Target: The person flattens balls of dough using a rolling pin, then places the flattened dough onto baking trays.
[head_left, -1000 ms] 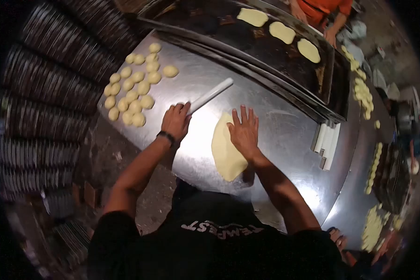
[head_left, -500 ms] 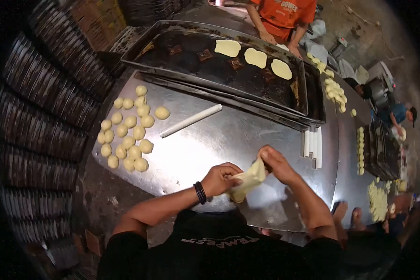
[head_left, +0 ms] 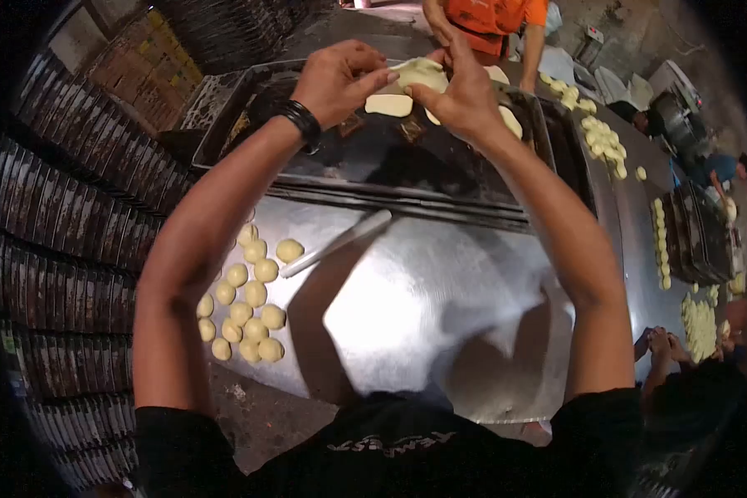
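Note:
A thin sheet of pale dough point(head_left: 422, 73) is stretched between both my hands above a dark baking tray point(head_left: 473, 176). Its left edge is pinched by my left hand point(head_left: 340, 79), which has black bands at the wrist. My right hand point(head_left: 466, 98) grips the right edge, thumb on top. Below, a flat dough piece point(head_left: 388, 104) lies on the tray, and others are partly hidden behind my right hand. Brown square patches point(head_left: 411, 129) mark the tray's surface. Nearer me, a white rolling pin point(head_left: 340, 242) rests on the metal table point(head_left: 415, 340).
Several dough balls point(head_left: 256, 294) sit at the table's left. Stacked trays point(head_left: 83, 224) rise along the left side. Across the table stands a person in orange point(head_left: 490, 21). More dough pieces point(head_left: 603, 143) and another tray stack point(head_left: 693, 232) are on the right.
Both hands have moved forward from the near table edge to over the tray, carrying the dough. The dough is now spread wider between them.

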`<state>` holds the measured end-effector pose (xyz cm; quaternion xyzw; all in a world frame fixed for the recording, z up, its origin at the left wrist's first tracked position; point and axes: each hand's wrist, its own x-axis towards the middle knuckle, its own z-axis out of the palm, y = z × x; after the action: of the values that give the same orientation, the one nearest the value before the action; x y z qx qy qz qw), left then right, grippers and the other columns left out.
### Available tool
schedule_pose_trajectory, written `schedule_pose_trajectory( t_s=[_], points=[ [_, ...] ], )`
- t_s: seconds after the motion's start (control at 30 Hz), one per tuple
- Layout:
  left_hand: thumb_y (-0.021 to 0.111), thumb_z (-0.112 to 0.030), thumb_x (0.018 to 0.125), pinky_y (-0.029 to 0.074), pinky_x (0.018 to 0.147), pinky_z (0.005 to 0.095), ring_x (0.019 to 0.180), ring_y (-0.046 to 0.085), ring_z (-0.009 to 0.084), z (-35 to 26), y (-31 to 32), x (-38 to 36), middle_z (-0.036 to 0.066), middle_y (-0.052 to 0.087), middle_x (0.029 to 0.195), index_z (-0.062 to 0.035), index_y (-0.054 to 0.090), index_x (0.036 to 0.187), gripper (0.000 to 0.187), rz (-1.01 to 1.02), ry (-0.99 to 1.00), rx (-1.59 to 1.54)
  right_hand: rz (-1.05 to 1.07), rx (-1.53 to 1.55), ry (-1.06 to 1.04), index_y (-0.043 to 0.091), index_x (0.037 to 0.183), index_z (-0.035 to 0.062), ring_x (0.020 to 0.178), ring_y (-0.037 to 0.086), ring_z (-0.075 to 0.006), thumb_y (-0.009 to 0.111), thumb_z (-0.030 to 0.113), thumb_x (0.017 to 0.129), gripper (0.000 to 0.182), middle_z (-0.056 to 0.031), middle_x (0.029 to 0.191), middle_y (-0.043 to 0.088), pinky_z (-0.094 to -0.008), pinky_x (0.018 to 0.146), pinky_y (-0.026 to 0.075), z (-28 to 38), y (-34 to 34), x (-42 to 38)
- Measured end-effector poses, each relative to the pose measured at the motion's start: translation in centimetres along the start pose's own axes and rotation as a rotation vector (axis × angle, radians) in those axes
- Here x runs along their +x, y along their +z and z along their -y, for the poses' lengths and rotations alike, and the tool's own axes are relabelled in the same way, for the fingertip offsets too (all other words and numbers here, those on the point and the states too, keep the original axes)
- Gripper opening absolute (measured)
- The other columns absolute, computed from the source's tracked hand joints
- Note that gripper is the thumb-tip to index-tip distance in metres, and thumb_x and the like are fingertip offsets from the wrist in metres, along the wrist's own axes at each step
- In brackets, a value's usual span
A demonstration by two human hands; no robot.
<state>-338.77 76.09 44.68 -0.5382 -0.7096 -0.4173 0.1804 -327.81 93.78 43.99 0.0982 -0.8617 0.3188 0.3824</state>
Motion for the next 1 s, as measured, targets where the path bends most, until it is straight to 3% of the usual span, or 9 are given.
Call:
schedule_pose_trajectory(
  t_s=[0.17, 0.3, 0.43, 0.53, 0.6, 0.7, 0.77, 0.83, 1.0],
  points=[
    [0.071, -0.030, 0.082, 0.053, 0.065, 0.0315, 0.071, 0.067, 0.0173, 9.1, 4.8, -1.1, 0.010, 0.070, 0.082, -0.0013, 0.071, 0.090, 0.029, 0.064, -0.316, -0.139, 0.077, -0.017, 0.115, 0.029, 0.141, 0.0083, 0.085, 0.063, -0.0330, 0.077, 0.016, 0.067, 0.088, -0.0152, 0.092, 0.061, -0.0407, 0.079, 0.049, -7.0, 5.7, 0.1],
    [0.074, -0.034, 0.079, 0.049, 0.062, 0.0249, 0.065, 0.061, 0.0081, 15.4, 8.4, -3.3, 0.006, 0.069, 0.073, -0.0029, 0.073, 0.084, 0.031, 0.476, -0.773, -0.356, 0.312, 0.082, 0.466, 0.035, 0.137, 0.0044, 0.096, 0.063, -0.0351, 0.079, 0.022, 0.059, 0.091, -0.0204, 0.106, 0.063, -0.0395, 0.082, 0.051, -11.0, 9.5, -2.2],
    [0.072, -0.027, 0.083, 0.050, 0.067, 0.0320, 0.070, 0.063, 0.0136, 19.4, 14.7, -6.7, 0.005, 0.069, 0.077, -0.0045, 0.070, 0.086, 0.023, 0.366, -0.639, -0.026, 0.372, -0.295, 0.491, 0.045, 0.129, 0.0015, 0.095, 0.063, -0.0358, 0.077, 0.025, 0.066, 0.075, -0.0224, 0.107, 0.063, -0.0420, 0.082, 0.051, -15.5, 14.0, -5.1],
    [0.070, -0.025, 0.081, 0.050, 0.070, 0.0367, 0.077, 0.063, 0.0239, 21.1, 16.2, -8.1, 0.012, 0.068, 0.082, -0.0041, 0.070, 0.089, 0.022, 0.195, -0.188, 0.297, 0.177, -0.387, 0.397, 0.056, 0.116, 0.0000, 0.094, 0.064, -0.0348, 0.074, 0.029, 0.072, 0.056, -0.0219, 0.106, 0.064, -0.0411, 0.079, 0.052, -14.5, 14.0, -5.8],
    [0.061, -0.052, 0.080, 0.049, 0.080, 0.0429, 0.091, 0.062, 0.0330, 21.3, 15.1, -7.0, 0.016, 0.067, 0.091, -0.0119, 0.073, 0.092, 0.044, 0.411, -0.266, 0.297, 0.130, -0.110, 0.385, 0.062, 0.107, -0.0013, 0.093, 0.064, -0.0339, 0.071, 0.030, 0.076, 0.045, -0.0212, 0.103, 0.065, -0.0399, 0.078, 0.052, -9.8, 13.0, -5.1],
    [0.063, -0.048, 0.078, 0.050, 0.088, 0.0375, 0.097, 0.065, 0.0289, 20.8, 11.6, -6.5, 0.010, 0.069, 0.101, -0.0153, 0.073, 0.098, 0.040, 0.541, -0.524, 0.364, 0.589, 0.506, 0.634, 0.065, 0.107, -0.0002, 0.085, 0.066, -0.0241, 0.061, 0.024, 0.088, 0.031, -0.0172, 0.091, 0.067, -0.0372, 0.075, 0.051, 0.0, 13.6, -8.3],
    [0.066, -0.037, 0.079, 0.051, 0.081, 0.0406, 0.088, 0.066, 0.0322, 19.7, 8.0, -7.6, 0.016, 0.069, 0.091, -0.0075, 0.071, 0.097, 0.035, 0.425, -0.483, 0.454, 0.748, 0.597, 0.184, 0.066, 0.100, 0.0015, 0.085, 0.065, -0.0234, 0.056, 0.023, 0.090, 0.026, -0.0171, 0.090, 0.066, -0.0381, 0.073, 0.051, 2.5, 18.2, -12.0],
    [0.065, -0.038, 0.080, 0.052, 0.077, 0.0411, 0.083, 0.067, 0.0313, 16.7, 3.1, -8.9, 0.016, 0.069, 0.086, -0.0062, 0.071, 0.093, 0.035, 0.282, -0.483, 0.417, 0.986, 0.074, -0.280, 0.065, 0.093, 0.0017, 0.091, 0.064, -0.0292, 0.054, 0.021, 0.089, 0.023, -0.0193, 0.094, 0.066, -0.0405, 0.076, 0.051, 4.5, 24.0, -13.7],
    [0.060, -0.035, 0.089, 0.044, 0.055, 0.0308, 0.054, 0.053, 0.0133, 5.6, -6.7, -18.4, 0.006, 0.057, 0.058, -0.0012, 0.067, 0.083, 0.035, -0.094, -0.688, 0.073, 1.057, -0.020, 0.376, 0.067, 0.094, 0.0018, 0.112, 0.055, -0.0345, 0.059, 0.027, 0.076, 0.032, -0.0228, 0.115, 0.059, -0.0384, 0.093, 0.046, 5.4, 33.4, -16.0]
  ],
)
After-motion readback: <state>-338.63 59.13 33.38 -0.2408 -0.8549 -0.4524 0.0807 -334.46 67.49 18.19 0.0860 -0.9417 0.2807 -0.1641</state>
